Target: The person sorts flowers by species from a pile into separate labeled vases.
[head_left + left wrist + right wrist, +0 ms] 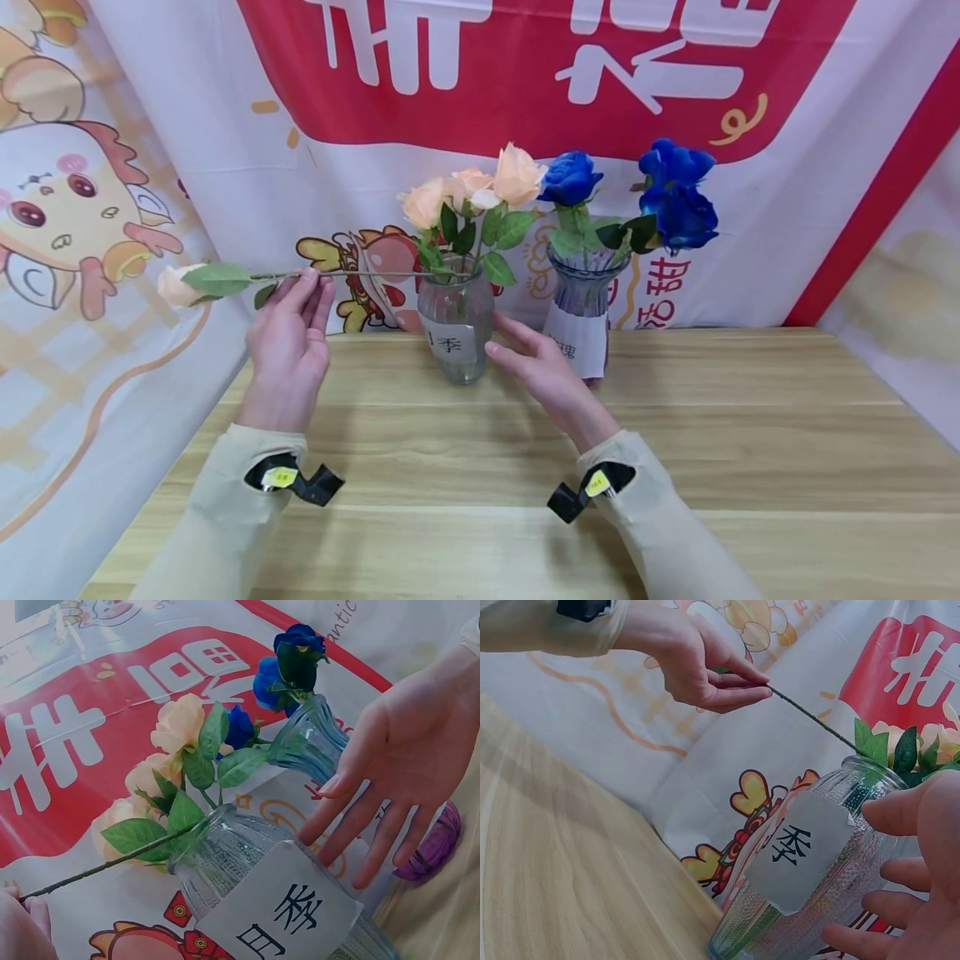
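My left hand (291,342) pinches the stem of a pale peach rose (180,285), which lies nearly level with its bloom out to the left. The stem's far end reaches the mouth of a clear glass vase (463,367) with a paper label. Several peach roses (517,175) stand in that vase. Beside the vase's right side is my right hand (543,367), its fingers extended and spread; in the right wrist view the thumb (892,814) lies in front of the glass. Whether these fingers touch the vase, I cannot tell.
Just right of my right hand stands a second glass vase (588,287) with a paper label (581,342) and blue roses (678,212). Both vases are near the back of the wooden table (420,517), close to a printed cloth backdrop (360,117).
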A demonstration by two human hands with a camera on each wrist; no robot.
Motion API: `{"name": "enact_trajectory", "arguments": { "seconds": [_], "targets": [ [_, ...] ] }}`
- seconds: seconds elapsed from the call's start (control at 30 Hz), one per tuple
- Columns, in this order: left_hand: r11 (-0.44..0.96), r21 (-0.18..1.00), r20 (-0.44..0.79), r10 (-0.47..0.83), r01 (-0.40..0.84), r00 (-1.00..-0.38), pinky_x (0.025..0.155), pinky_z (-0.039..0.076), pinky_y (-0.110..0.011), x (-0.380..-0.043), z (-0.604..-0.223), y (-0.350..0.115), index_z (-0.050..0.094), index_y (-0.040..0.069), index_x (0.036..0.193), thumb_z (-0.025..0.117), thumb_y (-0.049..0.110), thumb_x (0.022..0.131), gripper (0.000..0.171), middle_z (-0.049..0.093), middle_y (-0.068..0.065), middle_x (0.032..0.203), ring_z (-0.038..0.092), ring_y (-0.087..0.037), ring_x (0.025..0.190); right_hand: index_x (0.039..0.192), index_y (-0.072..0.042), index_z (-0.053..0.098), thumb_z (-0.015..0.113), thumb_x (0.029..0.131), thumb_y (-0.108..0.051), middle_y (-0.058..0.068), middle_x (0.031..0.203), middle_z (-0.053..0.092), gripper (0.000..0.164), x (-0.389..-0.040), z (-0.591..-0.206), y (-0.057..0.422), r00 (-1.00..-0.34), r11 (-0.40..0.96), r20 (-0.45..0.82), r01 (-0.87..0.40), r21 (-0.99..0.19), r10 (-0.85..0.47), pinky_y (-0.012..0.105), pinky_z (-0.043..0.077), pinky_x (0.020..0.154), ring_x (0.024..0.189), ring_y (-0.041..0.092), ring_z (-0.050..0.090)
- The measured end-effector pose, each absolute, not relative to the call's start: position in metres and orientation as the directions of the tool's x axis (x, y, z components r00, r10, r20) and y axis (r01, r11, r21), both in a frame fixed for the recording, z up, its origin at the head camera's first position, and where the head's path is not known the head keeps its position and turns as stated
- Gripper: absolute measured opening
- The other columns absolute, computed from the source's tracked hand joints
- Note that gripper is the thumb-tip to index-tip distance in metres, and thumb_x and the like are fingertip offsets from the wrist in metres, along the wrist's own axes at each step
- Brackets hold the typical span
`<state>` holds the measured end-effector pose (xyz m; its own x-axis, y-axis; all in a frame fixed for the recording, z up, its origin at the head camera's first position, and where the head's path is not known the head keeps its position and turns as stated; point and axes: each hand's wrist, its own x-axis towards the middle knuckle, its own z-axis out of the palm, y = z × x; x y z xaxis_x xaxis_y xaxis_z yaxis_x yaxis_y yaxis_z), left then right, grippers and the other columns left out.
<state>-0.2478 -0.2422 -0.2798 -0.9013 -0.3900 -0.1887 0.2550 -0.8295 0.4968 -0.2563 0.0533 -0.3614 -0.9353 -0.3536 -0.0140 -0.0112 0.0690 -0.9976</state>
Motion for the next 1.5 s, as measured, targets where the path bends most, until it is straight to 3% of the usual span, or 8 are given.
{"name": "enact_trajectory", "arguments": {
  "seconds": [0.27,0.57,0.73,0.87,1.07,1.33,1.5],
  "targets": [
    [-0.807,0.516,-0.177,-0.430,0.288,-0.886,0.085,0.066,-0.030,-0.259,-0.278,-0.237,0.066,0.004,0.110,0.085,-0.015,0.077,0.043,0.078,-0.011,0.100,0.078,-0.023,0.081,0.167,-0.019,0.036,0.063,0.107,-0.029,-0.002,0.175,0.033,0.066,-0.256,-0.361,0.052,-0.938,0.073,-0.013,-0.013,-0.997,-0.348,0.051,0.029,0.132,0.163,0.027,0.029],
    [-0.763,0.563,-0.118,-0.455,0.318,-0.883,0.081,0.066,-0.032,-0.270,-0.277,-0.219,0.071,0.000,0.099,0.087,-0.015,0.075,0.033,0.079,-0.011,0.092,0.078,-0.023,0.075,0.167,-0.020,0.035,0.063,0.107,-0.030,-0.002,0.175,0.033,0.067,-0.256,-0.361,0.052,-0.937,0.083,-0.008,-0.022,-0.996,-0.350,0.051,0.029,0.132,0.163,0.025,0.029],
    [-0.729,0.607,-0.090,-0.459,0.317,-0.884,0.086,0.065,-0.033,-0.275,-0.277,-0.208,0.073,0.000,0.098,0.088,-0.012,0.077,0.028,0.080,-0.012,0.097,0.080,-0.023,0.082,0.166,-0.020,0.036,0.063,0.107,-0.030,-0.003,0.174,0.034,0.066,-0.256,-0.360,0.051,-0.937,0.080,-0.009,-0.020,-0.997,-0.348,0.049,0.029,0.132,0.162,0.023,0.030],
    [-0.705,0.621,-0.055,-0.475,0.342,-0.878,0.082,0.066,-0.031,-0.279,-0.277,-0.199,0.074,0.001,0.096,0.085,-0.011,0.080,0.023,0.080,-0.010,0.097,0.080,-0.023,0.082,0.166,-0.021,0.036,0.064,0.107,-0.029,-0.003,0.174,0.034,0.066,-0.256,-0.361,0.051,-0.938,0.083,-0.009,-0.021,-0.996,-0.345,0.050,0.029,0.132,0.162,0.023,0.030],
    [-0.640,0.669,0.000,-0.510,0.379,-0.860,0.079,0.066,-0.030,-0.289,-0.280,-0.185,0.075,0.000,0.094,0.082,-0.008,0.086,0.014,0.078,-0.008,0.091,0.079,-0.019,0.077,0.166,-0.022,0.037,0.064,0.107,-0.029,-0.003,0.174,0.034,0.065,-0.256,-0.361,0.051,-0.940,0.080,-0.007,-0.022,-0.997,-0.342,0.050,0.029,0.132,0.163,0.026,0.030],
    [-0.567,0.731,0.047,-0.515,0.381,-0.856,0.081,0.067,-0.032,-0.298,-0.285,-0.173,0.077,0.001,0.092,0.084,-0.005,0.085,0.012,0.074,-0.009,0.096,0.077,-0.018,0.075,0.166,-0.022,0.036,0.064,0.107,-0.028,-0.004,0.174,0.034,0.066,-0.256,-0.361,0.051,-0.941,0.087,-0.015,-0.015,-0.996,-0.338,0.050,0.029,0.132,0.163,0.026,0.029],
    [-0.432,0.827,0.099,-0.517,0.359,-0.850,0.082,0.065,-0.027,-0.305,-0.295,-0.157,0.078,0.009,0.088,0.085,-0.002,0.086,0.013,0.073,-0.002,0.095,0.074,-0.011,0.075,0.166,-0.022,0.037,0.064,0.107,-0.028,-0.004,0.174,0.034,0.066,-0.255,-0.361,0.052,-0.943,0.088,-0.021,-0.009,-0.996,-0.333,0.050,0.031,0.131,0.162,0.025,0.031]
  ]
}}
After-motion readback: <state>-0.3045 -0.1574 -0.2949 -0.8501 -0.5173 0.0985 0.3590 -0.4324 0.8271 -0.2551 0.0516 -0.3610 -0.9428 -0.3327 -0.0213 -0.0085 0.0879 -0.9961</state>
